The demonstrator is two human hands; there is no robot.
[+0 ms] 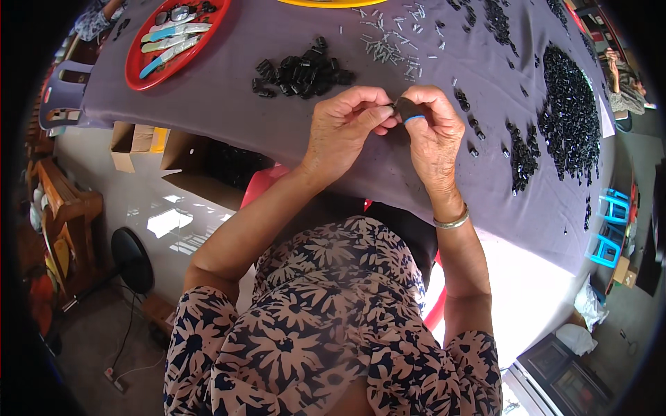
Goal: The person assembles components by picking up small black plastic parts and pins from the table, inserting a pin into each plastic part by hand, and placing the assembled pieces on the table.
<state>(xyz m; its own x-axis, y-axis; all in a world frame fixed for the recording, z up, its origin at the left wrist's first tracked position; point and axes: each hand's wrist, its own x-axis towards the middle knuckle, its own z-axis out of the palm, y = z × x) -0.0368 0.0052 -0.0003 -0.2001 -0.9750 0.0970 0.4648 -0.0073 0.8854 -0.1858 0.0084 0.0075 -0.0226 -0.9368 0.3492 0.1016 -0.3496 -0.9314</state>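
Note:
Above the near edge of the table, my left hand (345,130) and my right hand (437,135) meet with their fingertips pinched together. Between them is a small dark piece (393,107), mostly covered by the fingers, so its exact kind is unclear. A dark cover with a blue edge (411,111) sits on my right thumb. Just beyond my left hand lies a heap of small black cylindrical parts (305,73). Farther off are scattered small clear or silvery pins (386,50). A few loose black parts (474,125) lie to the right of my right hand.
A grey-purple cloth (229,83) covers the table. On its right spreads a large pile of black parts (570,114), with a smaller cluster (524,163) beside it. A red tray (136,84) at far left holds knife-like tools. A yellow rim (333,3) shows at the top. An open cardboard box (201,188) stands below the table's left.

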